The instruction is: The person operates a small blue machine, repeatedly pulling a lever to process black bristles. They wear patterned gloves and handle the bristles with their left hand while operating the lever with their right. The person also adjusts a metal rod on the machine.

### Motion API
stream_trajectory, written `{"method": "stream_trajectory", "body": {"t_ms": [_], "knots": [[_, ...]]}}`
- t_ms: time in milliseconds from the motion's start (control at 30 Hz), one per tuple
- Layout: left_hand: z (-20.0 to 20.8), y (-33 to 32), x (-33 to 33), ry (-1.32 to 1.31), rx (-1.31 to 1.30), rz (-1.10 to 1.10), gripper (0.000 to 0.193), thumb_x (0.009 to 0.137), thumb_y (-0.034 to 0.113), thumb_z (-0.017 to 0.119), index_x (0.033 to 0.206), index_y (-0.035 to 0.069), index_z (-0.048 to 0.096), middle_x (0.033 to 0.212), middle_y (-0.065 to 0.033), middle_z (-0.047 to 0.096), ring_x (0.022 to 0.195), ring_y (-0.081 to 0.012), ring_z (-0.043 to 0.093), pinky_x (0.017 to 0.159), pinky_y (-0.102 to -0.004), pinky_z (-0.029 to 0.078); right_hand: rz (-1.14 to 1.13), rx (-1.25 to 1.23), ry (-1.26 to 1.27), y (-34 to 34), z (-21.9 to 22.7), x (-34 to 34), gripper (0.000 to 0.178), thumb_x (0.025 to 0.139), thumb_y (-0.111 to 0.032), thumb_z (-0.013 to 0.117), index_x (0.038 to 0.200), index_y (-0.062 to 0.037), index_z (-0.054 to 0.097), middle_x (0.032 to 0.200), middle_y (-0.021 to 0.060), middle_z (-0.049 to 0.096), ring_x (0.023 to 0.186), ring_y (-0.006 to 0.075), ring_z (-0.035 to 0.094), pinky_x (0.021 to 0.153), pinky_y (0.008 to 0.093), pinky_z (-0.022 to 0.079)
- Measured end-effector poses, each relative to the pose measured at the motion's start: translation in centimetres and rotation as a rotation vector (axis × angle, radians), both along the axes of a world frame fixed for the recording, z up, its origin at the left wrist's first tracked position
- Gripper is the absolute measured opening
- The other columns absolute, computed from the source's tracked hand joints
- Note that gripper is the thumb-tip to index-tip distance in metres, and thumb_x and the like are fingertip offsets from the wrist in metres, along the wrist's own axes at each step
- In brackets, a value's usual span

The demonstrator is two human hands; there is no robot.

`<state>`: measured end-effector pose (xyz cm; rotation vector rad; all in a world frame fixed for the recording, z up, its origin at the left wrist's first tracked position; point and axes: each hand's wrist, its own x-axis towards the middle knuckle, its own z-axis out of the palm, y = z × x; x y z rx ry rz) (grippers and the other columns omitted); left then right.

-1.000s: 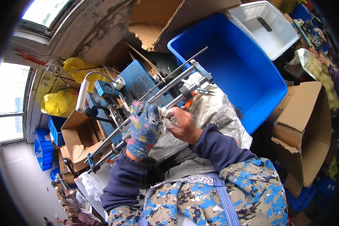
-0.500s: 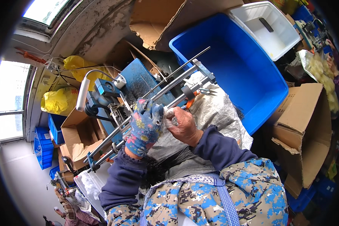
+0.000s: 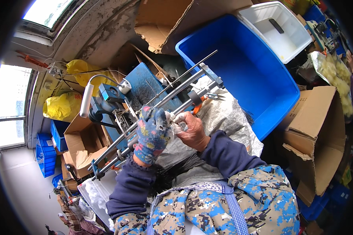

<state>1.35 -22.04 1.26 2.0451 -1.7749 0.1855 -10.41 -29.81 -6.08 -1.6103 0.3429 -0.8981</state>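
My left hand (image 3: 150,135), in a blue patterned knit glove, is closed in front of the machine's parallel metal rods (image 3: 180,87). Touching or nearly touching its fingertips is my right hand (image 3: 193,134), bare, with white wraps on the thumb and a finger. Its thumb and fingers are pinched together. Something small and whitish shows between the hands, too small and covered to name. Orange-handled snips (image 3: 214,96) lie just beyond my right hand, by a dark collar (image 3: 195,97) on a rod. Dark bristle-like fibres (image 3: 184,166) lie on my lap below the hands.
A silvery woven sheet (image 3: 227,121) drapes right of the machine, beside a big blue bin (image 3: 278,94). Behind it sits a white tub (image 3: 280,33). An open cardboard box (image 3: 312,121) stands at the right. A white lamp (image 3: 86,100) overhangs the machine's left side.
My gloved left hand and its forearm have shifted slightly right and turned a little. My right hand has barely moved and stays pinched. At the far right edge, another person's hand has moved.
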Motion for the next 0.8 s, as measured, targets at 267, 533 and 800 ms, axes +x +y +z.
{"method": "stream_trajectory", "body": {"t_ms": [267, 533, 800], "knots": [[2.5, 0.5, 0.4, -0.047, 0.343, -0.078, 0.031, 0.075, 0.005, 0.053, 0.105, 0.006, 0.055, 0.095, -0.0146, 0.054, 0.085, -0.0325, 0.051, 0.069, -0.0405, 0.045, 0.05, -0.154, -0.006, -0.7, -0.1, 0.0, 0.024, 0.07, 0.001, 0.067, 0.088, -0.0024, 0.053, 0.078, 0.0094, 0.058, 0.07, 0.0227, 0.061, 0.063, 0.0295, 0.048], [3.0, 0.8, 0.7, -0.023, 0.389, -0.161, 0.042, 0.073, 0.007, 0.053, 0.114, 0.005, 0.051, 0.101, -0.0173, 0.054, 0.094, -0.036, 0.05, 0.078, -0.0444, 0.043, 0.055, -0.257, -0.029, -1.0, -0.2, 0.0, 0.027, 0.065, 0.004, 0.065, 0.088, -0.0014, 0.052, 0.077, 0.0113, 0.056, 0.07, 0.0267, 0.06, 0.062, 0.0325, 0.048], [2.6, 0.0, 0.6, 0.033, 0.233, -0.096, 0.032, 0.062, 0.004, 0.066, 0.092, 0.005, 0.055, 0.089, -0.0115, 0.056, 0.083, -0.0343, 0.051, 0.071, -0.042, 0.043, 0.107, -0.167, -0.087, -1.1, -1.4, 0.3, 0.028, 0.064, 0.002, 0.065, 0.088, -0.0009, 0.052, 0.077, 0.0132, 0.055, 0.071, 0.0299, 0.059, 0.062, 0.0333, 0.047]]}}
